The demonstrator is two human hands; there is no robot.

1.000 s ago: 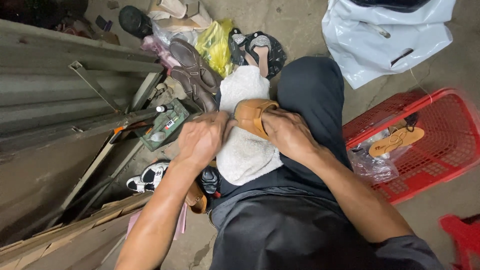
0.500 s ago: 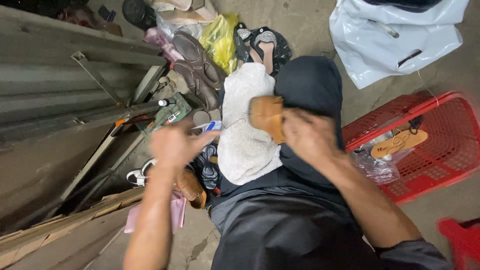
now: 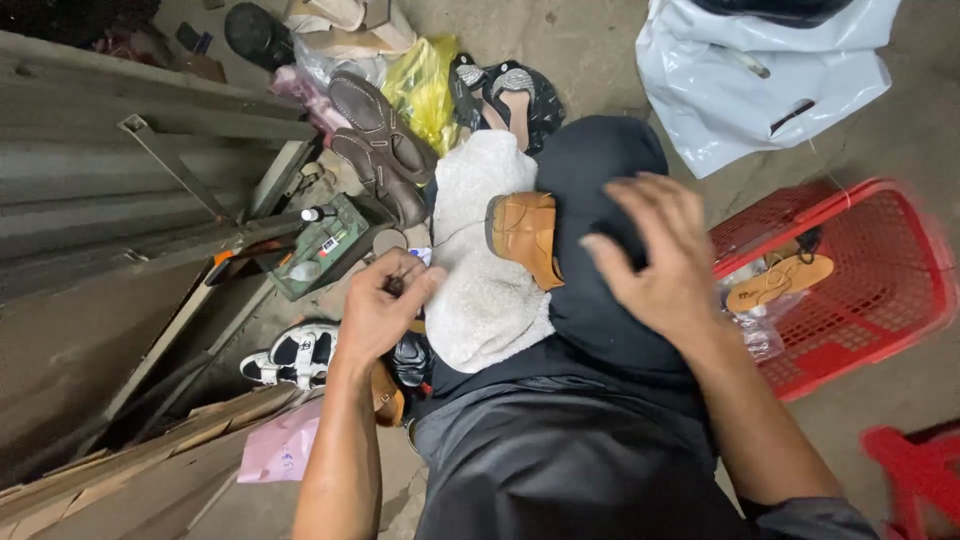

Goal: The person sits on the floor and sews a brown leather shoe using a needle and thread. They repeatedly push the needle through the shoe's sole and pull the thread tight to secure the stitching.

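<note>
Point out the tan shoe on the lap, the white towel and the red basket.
tan shoe [image 3: 527, 235], head view, on its leather upper.
white towel [image 3: 485, 290], head view, mid cloth.
red basket [image 3: 880, 290], head view, mesh wall.

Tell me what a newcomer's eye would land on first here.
The tan shoe lies on the person's lap, half on a white towel, with the right hand spread open just beside it. The left hand pinches something small with a thin thread running toward the shoe. A red basket sits at the right.
</note>
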